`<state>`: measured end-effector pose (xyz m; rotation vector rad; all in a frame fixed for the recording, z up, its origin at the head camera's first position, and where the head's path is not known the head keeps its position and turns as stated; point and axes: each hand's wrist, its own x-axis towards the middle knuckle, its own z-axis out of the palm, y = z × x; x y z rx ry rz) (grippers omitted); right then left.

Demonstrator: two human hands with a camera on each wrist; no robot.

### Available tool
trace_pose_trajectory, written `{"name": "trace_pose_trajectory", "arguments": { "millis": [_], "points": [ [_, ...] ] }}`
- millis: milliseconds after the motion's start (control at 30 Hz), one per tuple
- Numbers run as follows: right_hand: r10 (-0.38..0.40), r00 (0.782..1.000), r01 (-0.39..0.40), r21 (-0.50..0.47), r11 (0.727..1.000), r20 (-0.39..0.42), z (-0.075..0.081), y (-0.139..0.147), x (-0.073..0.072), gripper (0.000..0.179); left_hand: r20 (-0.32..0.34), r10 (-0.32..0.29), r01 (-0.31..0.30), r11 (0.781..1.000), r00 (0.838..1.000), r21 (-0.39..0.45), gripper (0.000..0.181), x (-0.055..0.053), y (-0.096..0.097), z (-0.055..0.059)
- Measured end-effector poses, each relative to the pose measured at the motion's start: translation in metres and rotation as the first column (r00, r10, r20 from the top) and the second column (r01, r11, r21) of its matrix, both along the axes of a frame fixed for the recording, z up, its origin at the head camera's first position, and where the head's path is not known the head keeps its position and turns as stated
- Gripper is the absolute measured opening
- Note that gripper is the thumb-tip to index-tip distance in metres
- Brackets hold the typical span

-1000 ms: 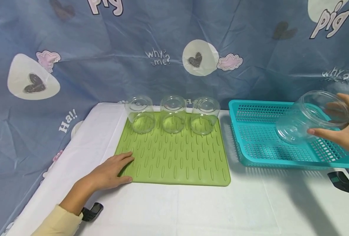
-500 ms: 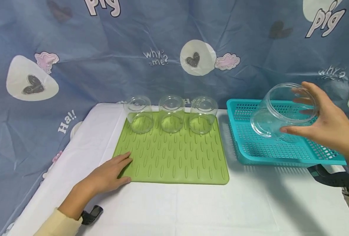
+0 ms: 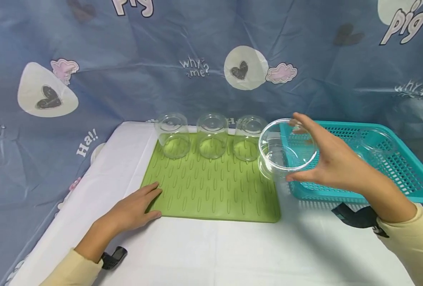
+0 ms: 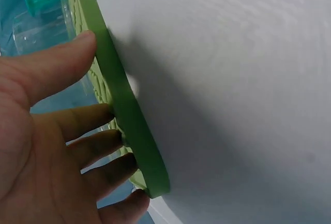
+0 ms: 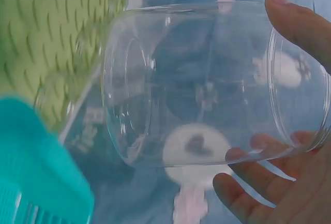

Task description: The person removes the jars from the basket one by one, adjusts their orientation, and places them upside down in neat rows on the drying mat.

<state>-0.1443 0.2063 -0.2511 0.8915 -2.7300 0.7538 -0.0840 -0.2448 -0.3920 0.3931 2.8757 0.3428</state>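
Note:
My right hand (image 3: 327, 159) grips a clear jar (image 3: 286, 145) near its rim, thumb on one side and fingers on the other. The jar is tilted, its open mouth toward the head camera, above the gap between mat and basket. In the right wrist view the jar (image 5: 191, 87) shows its closed end away from the palm. Three similar jars stand upside down in a row along the back of a green ridged mat (image 3: 211, 194): a left jar (image 3: 174, 137), a middle jar (image 3: 212, 137) and a right jar (image 3: 248, 139). My left hand (image 3: 134, 208) rests on the mat's left edge, fingers relaxed.
A turquoise perforated basket (image 3: 340, 196) stands right of the mat, with another clear jar (image 3: 375, 145) inside it. White cloth (image 3: 204, 254) covers the table. A blue printed curtain (image 3: 143, 87) hangs behind.
My right hand has carried the jar left from over the basket to the mat's right side, turning its mouth more toward the head camera. The left hand has stayed on the mat.

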Motion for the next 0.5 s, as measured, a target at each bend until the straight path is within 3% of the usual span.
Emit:
{"name": "trace_pose_trajectory", "arguments": {
  "millis": [233, 500],
  "points": [
    [0.098, 0.993, -0.105, 0.109, 0.989, 0.063, -0.008, -0.043, -0.001, 0.123, -0.005, -0.006, 0.006, 1.0, 1.0, 0.014, 0.069, 0.0, -0.004, 0.001],
    [0.255, 0.967, -0.256, 0.063, 0.965, 0.017, -0.028, -0.081, 0.002, 0.12, 0.0, 0.003, -0.003, 0.999, 1.0, 0.044, 0.069, 0.001, -0.004, -0.002]
  ]
}}
